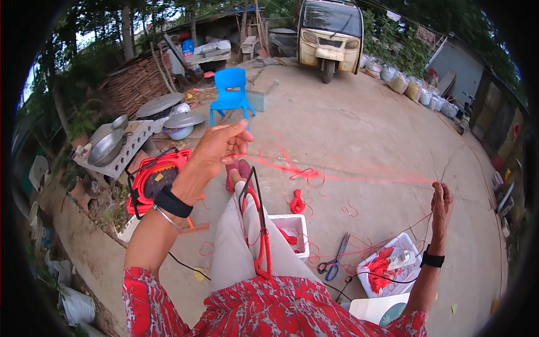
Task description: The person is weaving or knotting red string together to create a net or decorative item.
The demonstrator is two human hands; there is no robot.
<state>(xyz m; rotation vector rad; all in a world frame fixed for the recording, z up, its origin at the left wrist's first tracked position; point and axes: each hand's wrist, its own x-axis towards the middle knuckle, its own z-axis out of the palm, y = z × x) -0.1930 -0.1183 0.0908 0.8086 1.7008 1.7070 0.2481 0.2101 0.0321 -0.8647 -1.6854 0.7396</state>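
Red thread [365,179] is stretched across in front of me, blurred in its middle by motion. My left hand [223,147] is closed on one end in a pinch, above my lap and to the left. Out to the right, my right hand [442,205] pinches the other end between thumb and fingers. A small red bundle [297,203] lies on the concrete below the thread. Across my lap rests a thin black frame [261,209] with red cord [267,247] wound on it. Blue-handled scissors [334,259] lie on the ground between two white boxes.
A small white foam box [304,230] and a white tub [368,286] hold red material. At my left stands a reel of red cord [152,182]. Ahead are a blue chair [230,95] and a three-wheeled vehicle [330,42]. Loose strands trail over the concrete.
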